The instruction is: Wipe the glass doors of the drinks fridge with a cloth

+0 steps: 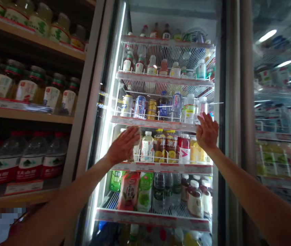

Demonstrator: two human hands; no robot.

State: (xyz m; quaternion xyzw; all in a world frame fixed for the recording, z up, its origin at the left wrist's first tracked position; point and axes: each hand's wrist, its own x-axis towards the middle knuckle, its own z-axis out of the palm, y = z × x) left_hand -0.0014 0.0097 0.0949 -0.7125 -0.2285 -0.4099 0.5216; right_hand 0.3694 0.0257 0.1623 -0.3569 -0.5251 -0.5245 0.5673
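2 hands (123, 145) (207, 132) on fridge door (82, 130) (prob.)

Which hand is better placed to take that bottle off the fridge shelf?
Probably the left hand: its fingers are on the bottle, while the right hand is further along, up by the shelf edge.

A vertical white LED strip (115, 68) brightly lights the glass-door drinks cooler (172, 13); glare streaks the adjacent glass door (280, 58); frame edges bow.

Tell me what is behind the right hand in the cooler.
The right hand covers part of the shelf edge; a clear bottle shows above it, a yellow bottle below.
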